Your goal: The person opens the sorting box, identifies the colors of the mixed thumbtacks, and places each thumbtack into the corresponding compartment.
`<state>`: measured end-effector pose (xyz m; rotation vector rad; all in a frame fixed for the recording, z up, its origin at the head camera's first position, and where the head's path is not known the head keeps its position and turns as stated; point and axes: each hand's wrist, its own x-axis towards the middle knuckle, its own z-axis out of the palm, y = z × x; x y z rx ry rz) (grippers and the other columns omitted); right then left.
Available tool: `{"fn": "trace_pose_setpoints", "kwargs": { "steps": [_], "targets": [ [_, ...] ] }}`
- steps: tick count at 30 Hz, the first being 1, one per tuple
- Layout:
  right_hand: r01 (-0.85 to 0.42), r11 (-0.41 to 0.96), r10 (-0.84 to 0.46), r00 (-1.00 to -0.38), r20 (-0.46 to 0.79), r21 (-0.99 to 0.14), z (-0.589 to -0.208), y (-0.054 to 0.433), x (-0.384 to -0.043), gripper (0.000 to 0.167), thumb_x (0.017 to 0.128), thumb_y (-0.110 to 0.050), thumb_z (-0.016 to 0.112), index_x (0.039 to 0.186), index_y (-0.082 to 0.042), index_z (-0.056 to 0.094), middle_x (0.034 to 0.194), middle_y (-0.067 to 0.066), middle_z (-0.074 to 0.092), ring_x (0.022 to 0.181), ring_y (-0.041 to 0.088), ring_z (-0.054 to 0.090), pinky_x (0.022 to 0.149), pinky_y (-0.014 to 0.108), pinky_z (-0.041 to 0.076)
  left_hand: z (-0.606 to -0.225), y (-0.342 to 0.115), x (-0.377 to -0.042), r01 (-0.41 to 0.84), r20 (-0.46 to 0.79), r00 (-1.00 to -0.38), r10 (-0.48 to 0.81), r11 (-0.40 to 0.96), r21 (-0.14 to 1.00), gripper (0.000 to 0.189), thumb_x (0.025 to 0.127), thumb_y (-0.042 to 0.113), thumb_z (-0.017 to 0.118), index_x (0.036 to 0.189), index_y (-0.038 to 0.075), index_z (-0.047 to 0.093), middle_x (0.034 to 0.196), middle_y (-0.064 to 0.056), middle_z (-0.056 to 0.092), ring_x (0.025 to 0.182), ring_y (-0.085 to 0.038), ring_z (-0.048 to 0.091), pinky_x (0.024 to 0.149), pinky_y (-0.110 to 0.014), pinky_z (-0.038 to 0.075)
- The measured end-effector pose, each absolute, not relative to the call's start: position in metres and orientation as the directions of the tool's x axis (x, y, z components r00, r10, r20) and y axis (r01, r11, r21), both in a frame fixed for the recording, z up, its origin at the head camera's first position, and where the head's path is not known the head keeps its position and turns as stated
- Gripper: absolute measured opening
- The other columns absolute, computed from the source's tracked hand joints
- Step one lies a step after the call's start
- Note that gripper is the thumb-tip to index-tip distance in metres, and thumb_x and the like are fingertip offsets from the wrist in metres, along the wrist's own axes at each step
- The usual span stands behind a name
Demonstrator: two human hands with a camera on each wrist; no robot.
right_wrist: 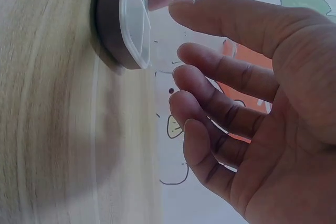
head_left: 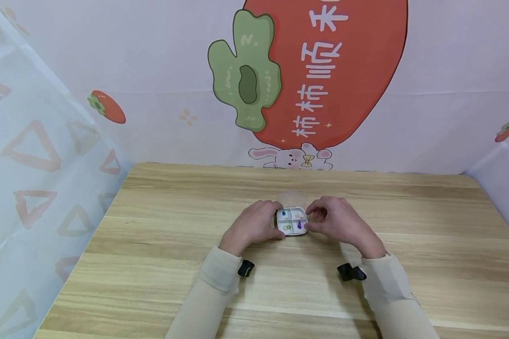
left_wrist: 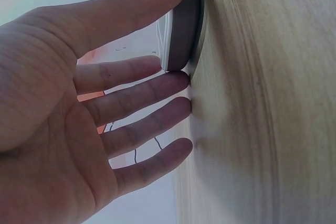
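Note:
A small pill box [head_left: 291, 221] with a white four-part inside and a dark outer wall lies on the table, its clear lid [head_left: 292, 198] raised at the back. Inside sit a blue piece [head_left: 283, 213], yellowish rings [head_left: 287, 227], a purple piece [head_left: 299, 225] and something small and pale. My left hand [head_left: 256, 222] grips the box from the left, thumb along the near wall [left_wrist: 180, 24] and fingertips at the far corner. Just off the box's right side, my right hand [head_left: 337, 220] has loosely bent fingers, with nothing between thumb and fingertips in the right wrist view.
The wood-grain table [head_left: 161, 273] stretches around both arms. Behind it hangs a white backdrop [head_left: 165, 127] printed with a large persimmon and a rabbit. Another printed cloth [head_left: 34, 188] runs along the left side. Black wrist mounts [head_left: 351, 272] sit at both cuffs.

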<state>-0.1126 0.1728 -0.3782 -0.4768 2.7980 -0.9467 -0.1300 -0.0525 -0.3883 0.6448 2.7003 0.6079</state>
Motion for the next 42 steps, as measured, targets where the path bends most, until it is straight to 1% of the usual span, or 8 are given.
{"fn": "trace_pose_setpoints", "kwargs": {
  "steps": [14, 23, 29, 42],
  "targets": [
    [-0.226, 0.753, -0.320, -0.946, -0.044, -0.619, -0.378, 0.183, -0.115, 0.024, 0.081, -0.018, 0.087, 0.099, -0.008, 0.076, 0.084, 0.000, 0.063, 0.077, 0.019, 0.055, 0.069, 0.034, 0.049, -0.388, -0.053, -0.130, 0.360, -0.182, -0.854, 0.488, 0.805, 0.471, 0.064, 0.079, 0.028, 0.090, 0.132, 0.005, 0.064, 0.115, -0.005, 0.067, 0.096, -0.018, 0.058, 0.091, -0.035, 0.049],
    [-0.225, 0.749, -0.313, -0.949, -0.034, -0.623, -0.379, 0.192, -0.117, 0.024, 0.081, -0.017, 0.086, 0.100, -0.006, 0.076, 0.084, 0.001, 0.064, 0.079, 0.020, 0.056, 0.071, 0.034, 0.048, -0.389, -0.053, -0.130, 0.363, -0.175, -0.854, 0.489, 0.803, 0.473, 0.064, 0.078, 0.027, 0.091, 0.132, 0.006, 0.064, 0.116, -0.005, 0.068, 0.098, -0.018, 0.059, 0.093, -0.036, 0.049],
    [-0.218, 0.753, -0.300, -0.953, -0.028, -0.621, -0.377, 0.196, -0.117, 0.025, 0.081, -0.016, 0.087, 0.100, -0.005, 0.076, 0.083, 0.000, 0.064, 0.078, 0.020, 0.056, 0.070, 0.035, 0.048, -0.390, -0.053, -0.130, 0.364, -0.171, -0.854, 0.491, 0.799, 0.479, 0.063, 0.078, 0.027, 0.091, 0.131, 0.006, 0.065, 0.115, -0.004, 0.068, 0.097, -0.018, 0.059, 0.092, -0.035, 0.049],
    [-0.186, 0.763, -0.270, -0.962, -0.044, -0.620, -0.378, 0.200, -0.118, 0.025, 0.081, -0.017, 0.087, 0.100, -0.004, 0.075, 0.083, 0.002, 0.064, 0.078, 0.021, 0.055, 0.069, 0.035, 0.048, -0.388, -0.055, -0.130, 0.369, -0.168, -0.853, 0.494, 0.799, 0.475, 0.064, 0.078, 0.026, 0.091, 0.132, 0.005, 0.064, 0.117, -0.004, 0.068, 0.100, -0.018, 0.059, 0.095, -0.036, 0.049]
  ]
}}
